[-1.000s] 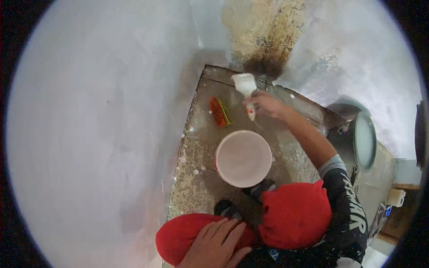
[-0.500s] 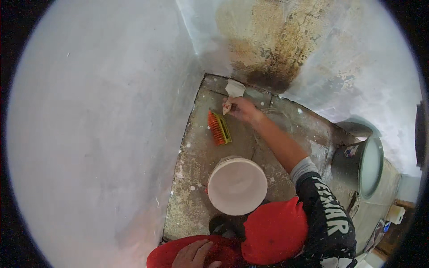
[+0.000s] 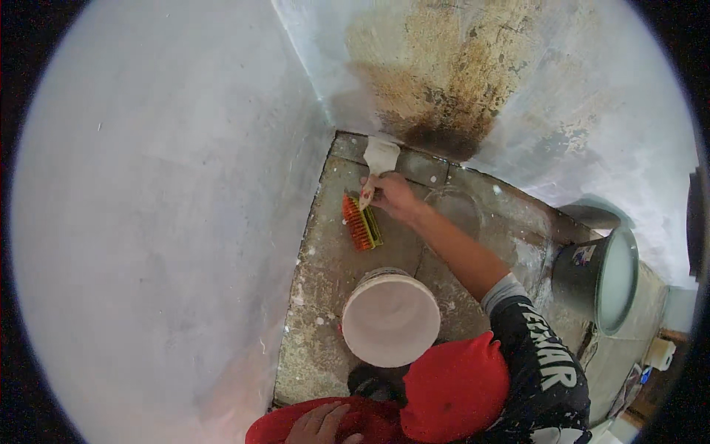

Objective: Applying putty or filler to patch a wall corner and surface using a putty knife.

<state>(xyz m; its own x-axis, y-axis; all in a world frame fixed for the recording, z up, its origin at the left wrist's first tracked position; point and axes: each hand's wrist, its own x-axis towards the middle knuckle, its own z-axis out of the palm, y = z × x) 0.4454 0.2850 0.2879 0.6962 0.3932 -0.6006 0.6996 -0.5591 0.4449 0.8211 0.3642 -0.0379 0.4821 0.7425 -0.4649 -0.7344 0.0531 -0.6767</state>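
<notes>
My right hand is closed round the handle of a wide paintbrush with a whitish head. That head is low beside the foot of the stained wall, near the corner; whether it touches the wall I cannot tell. Just below the handle, a scrub brush with orange bristles and a yellow-green body lies on the floor. A white bucket, pale inside, stands between my right forearm and the left wall. Fingers outstretched, my left hand rests flat on the red cloth over my leg.
A pale wall rises close on the left. At the right stands a dark tub with a pale inside, near the back wall. Beyond it are a pale jug and other items. White splashes mark the grey floor.
The view has shifted slightly, so the floor and bucket sit lower. My right hand and the paintbrush have come a little left and nearer. My left hand stays on my leg.
</notes>
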